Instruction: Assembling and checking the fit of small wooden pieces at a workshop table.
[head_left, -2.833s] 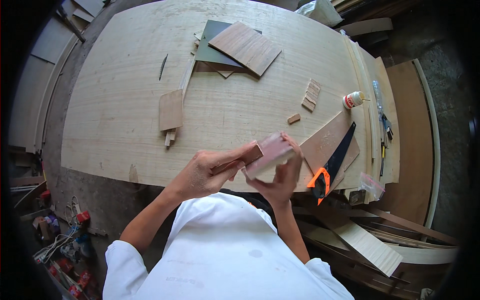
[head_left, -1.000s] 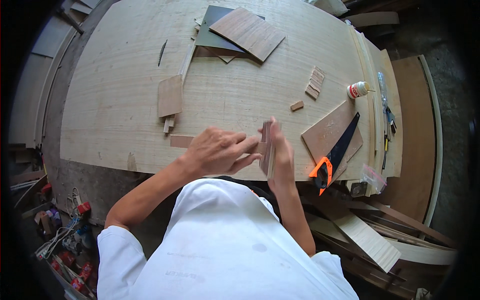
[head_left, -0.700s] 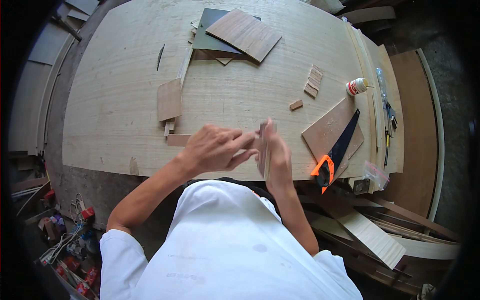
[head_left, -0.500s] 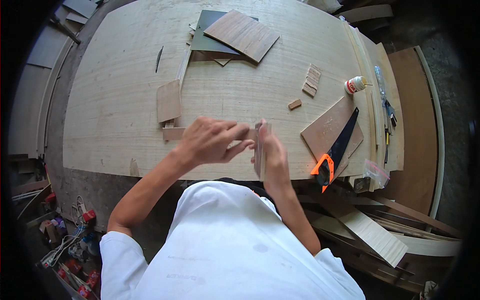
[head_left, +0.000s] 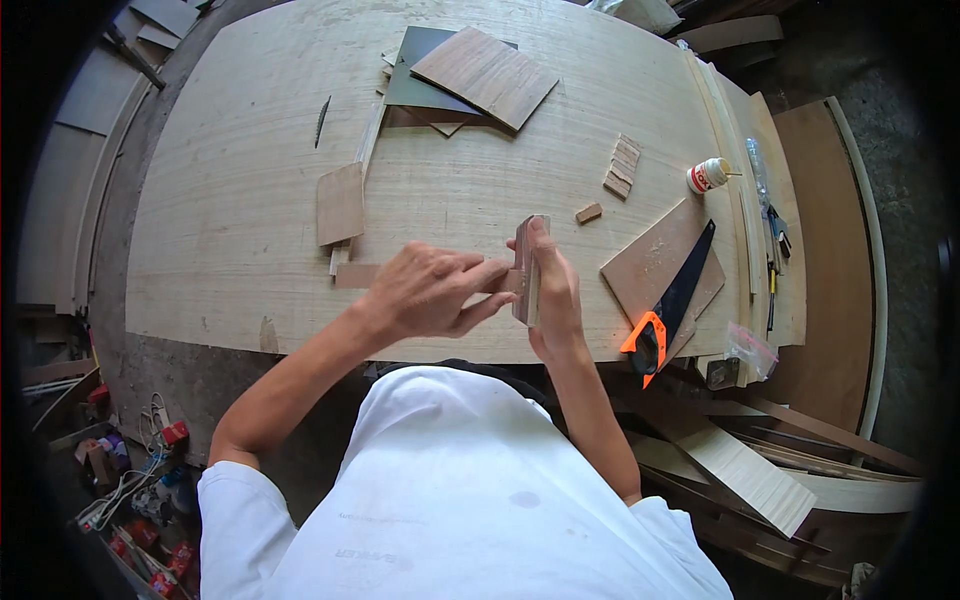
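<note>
My left hand (head_left: 425,285) is closed on a thin flat wooden strip (head_left: 355,276), which sticks out on both sides of the hand. Its right end meets a small brown wooden block (head_left: 526,290) with pale layered edges. My right hand (head_left: 553,285) grips that block from the right, thumb along its upper end. The block stands crosswise to the strip; how its hidden face touches the strip end cannot be seen. Both hands are over the near edge of the large plywood sheet (head_left: 220,220). A small wooden panel (head_left: 340,205) lies just beyond the strip's left end.
To the right, a handsaw (head_left: 688,270) with an orange and black handle rests on a square board (head_left: 645,252). Beyond it are a white glue bottle (head_left: 708,175), a little wood block (head_left: 589,212) and some joined wood strips (head_left: 622,165). Stacked panels (head_left: 485,75) occupy the far side.
My right hand has moved the block away from me along the strip's end, and the block has lost its blur. My left hand has shifted slightly to the right with the strip.
</note>
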